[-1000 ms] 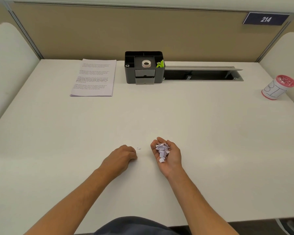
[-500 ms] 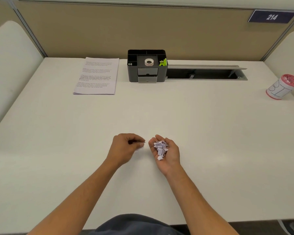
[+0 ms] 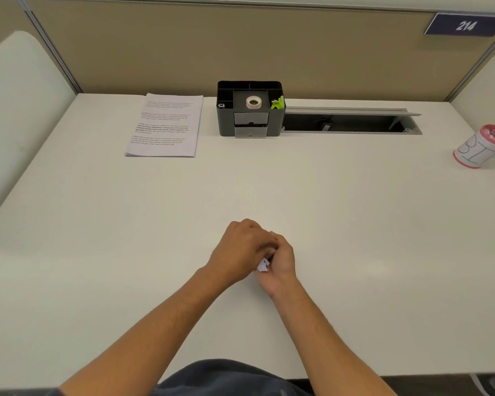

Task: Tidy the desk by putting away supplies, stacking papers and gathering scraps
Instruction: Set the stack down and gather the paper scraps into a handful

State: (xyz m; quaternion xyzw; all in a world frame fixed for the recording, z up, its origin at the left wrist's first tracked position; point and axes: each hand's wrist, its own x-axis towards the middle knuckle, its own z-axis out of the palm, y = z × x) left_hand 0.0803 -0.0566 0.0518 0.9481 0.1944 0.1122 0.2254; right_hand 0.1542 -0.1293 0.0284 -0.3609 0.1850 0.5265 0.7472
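Left hand [image 3: 240, 250] hides most paper scraps [image 3: 263, 265].

The desk [image 3: 326, 224] is a plain white top, bare across its middle and front. Along its back edge, a flat stack of printed papers [image 3: 165, 125] lies toward the back left corner, with a black organizer [image 3: 250, 110] standing just beside it on the right, and an open cable tray [image 3: 352, 122] set into the top running on to the right. A white cup with a red rim [image 3: 480, 145] stands near the right edge, well apart from the rest.
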